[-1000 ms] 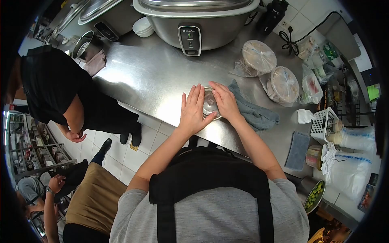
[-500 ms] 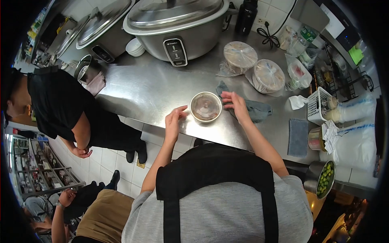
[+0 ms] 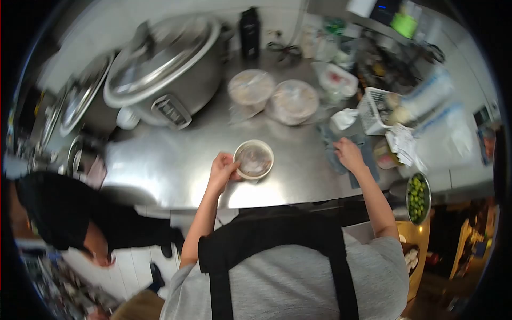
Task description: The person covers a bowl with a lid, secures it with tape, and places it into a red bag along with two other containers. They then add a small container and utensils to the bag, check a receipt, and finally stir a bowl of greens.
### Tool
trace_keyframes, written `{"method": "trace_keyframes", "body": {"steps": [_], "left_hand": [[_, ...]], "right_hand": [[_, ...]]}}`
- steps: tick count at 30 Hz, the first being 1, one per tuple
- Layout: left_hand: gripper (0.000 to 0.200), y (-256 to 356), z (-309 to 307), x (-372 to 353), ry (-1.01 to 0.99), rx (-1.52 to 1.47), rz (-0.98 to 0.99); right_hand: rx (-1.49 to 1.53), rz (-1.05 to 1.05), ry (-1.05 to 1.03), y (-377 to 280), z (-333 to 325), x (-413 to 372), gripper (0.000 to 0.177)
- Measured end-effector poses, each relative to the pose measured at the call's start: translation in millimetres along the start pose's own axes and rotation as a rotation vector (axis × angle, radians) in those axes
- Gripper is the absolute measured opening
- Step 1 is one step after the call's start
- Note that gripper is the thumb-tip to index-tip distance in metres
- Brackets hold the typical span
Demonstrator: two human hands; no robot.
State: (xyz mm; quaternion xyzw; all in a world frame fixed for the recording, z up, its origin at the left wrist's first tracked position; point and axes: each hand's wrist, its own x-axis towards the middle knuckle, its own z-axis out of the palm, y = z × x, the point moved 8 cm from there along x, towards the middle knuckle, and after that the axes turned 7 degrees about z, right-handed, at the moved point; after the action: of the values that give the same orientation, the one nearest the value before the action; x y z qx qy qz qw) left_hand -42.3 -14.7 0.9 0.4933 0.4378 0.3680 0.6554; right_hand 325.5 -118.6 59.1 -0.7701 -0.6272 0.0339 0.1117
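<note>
A round cup (image 3: 254, 159) with a pale rim and a clear top stands on the steel counter (image 3: 298, 181). The fingers of my left hand (image 3: 224, 169) are closed on its left side. Further right, my right hand (image 3: 348, 153) rests on the bunched blue-grey cloth (image 3: 333, 160), its fingers bent down and pinching the fabric. A folded blue-grey cloth (image 3: 369, 157) lies partly behind my right hand and wrist.
Two bagged round containers (image 3: 295, 101) stand behind the cup. Large steel cookers (image 3: 165, 69) fill the back left. A white basket (image 3: 375, 112) and a bowl of green fruit (image 3: 417, 198) are at right. A person in black (image 3: 69, 213) stands at left.
The view has turned to the right. My left hand has closed on the cup's side. My right hand has moved away from the cup, rightward with the bunched cloth.
</note>
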Motion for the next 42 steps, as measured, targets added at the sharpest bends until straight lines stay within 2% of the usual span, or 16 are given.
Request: {"method": "trace_keyframes", "body": {"steps": [3, 5, 7, 10, 12, 15, 17, 21, 25, 29, 31, 33, 37, 40, 41, 42], "left_hand": [[0.026, 24.7, 16.4, 17.4, -0.137, 0.386, 0.044], [0.037, 86.6, 32.5, 37.3, -0.223, 0.910, 0.576], [0.052, 176.4, 87.5, 49.3, -0.359, 0.960, 0.839], [0.054, 303.9, 220.2, 14.9, -0.458, 1.084, 1.353], [0.055, 333.7, 304.5, 11.7, -0.582, 1.056, 1.643], [0.058, 343.5, 415.1, 32.4, -0.638, 1.204, 1.925], [0.059, 338.3, 469.7, 61.2, -0.577, 1.372, 2.045], [0.062, 342.0, 526.6, 105.1, -0.464, 1.651, 2.038], [0.063, 345.4, 540.3, 140.0, -0.312, 1.898, 1.958], [0.061, 346.9, 540.7, 143.0, -0.307, 1.897, 1.998], [0.061, 346.7, 540.4, 145.5, -0.332, 1.863, 1.967], [0.060, 346.2, 541.1, 147.3, -0.352, 1.846, 1.983], [0.059, 347.6, 542.3, 146.5, -0.388, 1.813, 1.990], [0.051, 353.4, 543.2, 141.3, -0.454, 1.696, 2.051], [0.043, 364.4, 545.0, 136.2, -0.630, 1.635, 1.891], [0.040, 386.5, 550.1, 122.8, -0.588, 1.731, 1.684]], "right_hand": [[0.230, 0.001, 0.019, 1.3, -81.2, 8.2, 0.020], [0.207, -0.152, 0.294, 1.7, -156.8, 18.6, 0.021], [0.137, -0.199, 0.583, 34.7, -229.1, 47.9, 0.022], [0.318, 0.019, 0.891, 94.7, -334.6, 90.3, 0.022], [0.273, -0.130, 1.155, 112.6, -389.0, 113.6, 0.021], [0.257, -0.010, 1.235, 161.3, -420.9, 170.8, 0.030], [0.517, 0.335, 0.781, 195.0, -407.6, 222.7, 0.043], [0.795, 0.430, 0.661, 192.5, -392.0, 244.7, 0.049], [1.083, 0.362, 0.524, 200.1, -382.5, 269.0, 0.039], [1.236, 0.315, 0.760, 212.9, -402.1, 258.2, 0.028], [1.472, 0.047, 0.835, 241.0, -430.5, 227.2, 0.020], [1.416, -0.098, 0.979, 215.7, -446.7, 146.9, 0.012], [1.420, -0.248, 1.230, 196.6, -407.7, 39.2, 0.012], [1.461, -0.157, 1.124, 213.8, -347.1, 33.1, 0.008], [1.470, -0.092, 1.131, 216.2, -326.7, 32.7, 0.007], [1.424, -0.053, 1.150, 217.4, -311.5, 32.8, 0.006]]}}
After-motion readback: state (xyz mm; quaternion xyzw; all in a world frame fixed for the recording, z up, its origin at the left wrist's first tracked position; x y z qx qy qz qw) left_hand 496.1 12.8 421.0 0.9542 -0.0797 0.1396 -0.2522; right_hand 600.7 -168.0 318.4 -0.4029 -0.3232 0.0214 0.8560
